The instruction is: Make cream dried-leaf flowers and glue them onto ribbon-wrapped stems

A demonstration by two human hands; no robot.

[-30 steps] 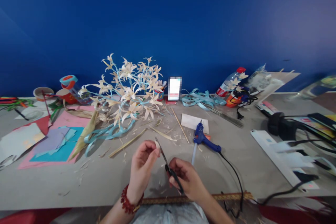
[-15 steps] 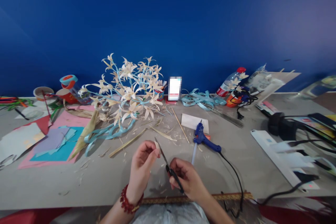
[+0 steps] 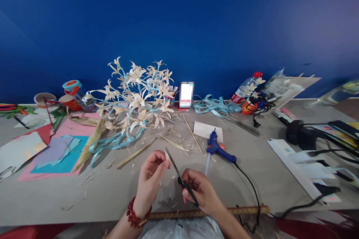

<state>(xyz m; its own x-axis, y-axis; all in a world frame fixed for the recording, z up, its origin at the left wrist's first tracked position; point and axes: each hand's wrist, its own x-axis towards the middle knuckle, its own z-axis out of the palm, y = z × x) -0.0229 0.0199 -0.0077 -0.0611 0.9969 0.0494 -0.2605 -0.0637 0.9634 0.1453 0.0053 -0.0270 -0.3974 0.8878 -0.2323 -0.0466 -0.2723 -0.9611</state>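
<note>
My left hand (image 3: 153, 170), with a red beaded bracelet at its wrist, pinches a small pale piece of husk (image 3: 167, 155) between thumb and fingers. My right hand (image 3: 198, 186) is wrapped round the black handles of a pair of scissors (image 3: 185, 186). The blades look nearly closed and point up and away, their tips close beside the left fingertips. Whether a blade touches the husk I cannot tell. Beyond the hands, pale flowers (image 3: 140, 99) on light-blue stems stand in a bunch. Thin husk strips (image 3: 136, 153) and small clippings lie on the grey table.
At the right, a blue glue gun (image 3: 220, 151) rests by a white card (image 3: 200, 129), its cord running to the front edge. A white power strip (image 3: 291, 168) lies farther right. Coloured paper (image 3: 56, 160) and a dry husk (image 3: 91, 143) are at the left. Blue ribbon (image 3: 215, 106) is at the back.
The scissors and right hand have shifted very slightly right, and my left hand slightly left. Both grips stay the same.
</note>
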